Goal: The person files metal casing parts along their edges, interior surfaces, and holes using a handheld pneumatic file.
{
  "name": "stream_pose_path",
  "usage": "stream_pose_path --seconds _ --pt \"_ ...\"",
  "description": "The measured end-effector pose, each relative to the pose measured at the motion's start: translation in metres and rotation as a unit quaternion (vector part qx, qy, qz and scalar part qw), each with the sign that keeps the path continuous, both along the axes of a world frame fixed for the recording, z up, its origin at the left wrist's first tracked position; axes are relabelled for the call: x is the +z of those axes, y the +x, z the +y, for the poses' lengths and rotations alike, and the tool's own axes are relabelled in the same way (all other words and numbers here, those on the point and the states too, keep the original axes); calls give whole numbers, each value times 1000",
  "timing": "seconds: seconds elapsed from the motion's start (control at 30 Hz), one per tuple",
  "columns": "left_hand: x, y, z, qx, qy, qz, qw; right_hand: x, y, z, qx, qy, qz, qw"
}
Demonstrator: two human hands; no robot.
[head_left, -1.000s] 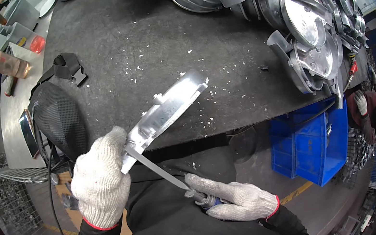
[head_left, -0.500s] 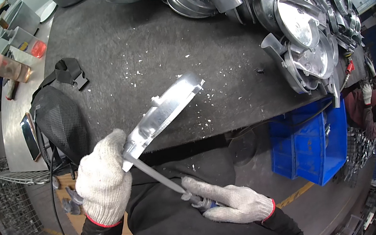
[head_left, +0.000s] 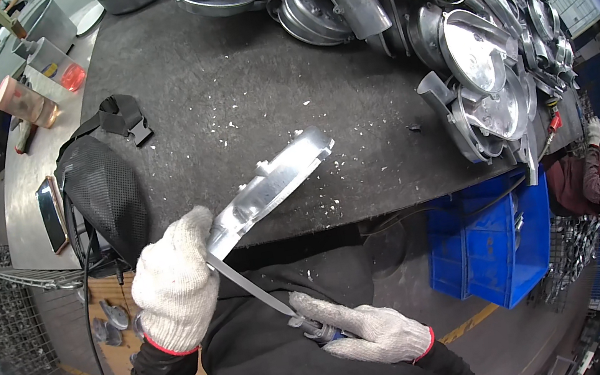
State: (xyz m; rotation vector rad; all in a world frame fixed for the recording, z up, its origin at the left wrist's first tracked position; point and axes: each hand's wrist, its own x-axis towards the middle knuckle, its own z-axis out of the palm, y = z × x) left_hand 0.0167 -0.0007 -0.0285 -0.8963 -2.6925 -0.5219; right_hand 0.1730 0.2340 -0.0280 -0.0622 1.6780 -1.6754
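My left hand (head_left: 177, 282), in a white knit glove, is closed around the near end of a shiny cast metal part (head_left: 269, 186). The part is held tilted over the table's front edge, its rounded end pointing away to the right. My right hand (head_left: 372, 332), also gloved, grips a file-like tool (head_left: 255, 287) by its handle, where a bit of blue shows. The tool's long flat grey bar reaches up to the left, its tip against the part's near end beside my left glove. The exact contact is partly hidden.
Similar metal castings (head_left: 481, 52) are heaped at the table's right and back. Pale chips lie scattered over the dark tabletop (head_left: 192, 87). A black mesh bag (head_left: 103, 193) and a phone (head_left: 52, 214) lie left. A blue bin (head_left: 491, 244) stands right; another person (head_left: 585, 172) works beyond.
The view has shifted slightly. The tool's bar has turned a little and looks narrower, its tip still at the part's near end. Both hands keep their grips.
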Motion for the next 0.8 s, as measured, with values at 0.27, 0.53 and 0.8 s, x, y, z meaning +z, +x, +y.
stream_pose_path --seconds 0.27,0.53,0.8 --pt "-3 0 5 17 6 11 1000 3 6 -4 -28 -19 1 999" --pt "-6 3 4 27 33 -18 999 7 8 -7 -26 8 2 1000" --pt "-9 1 4 27 54 -48 997 11 3 -7 -29 5 -23 999"
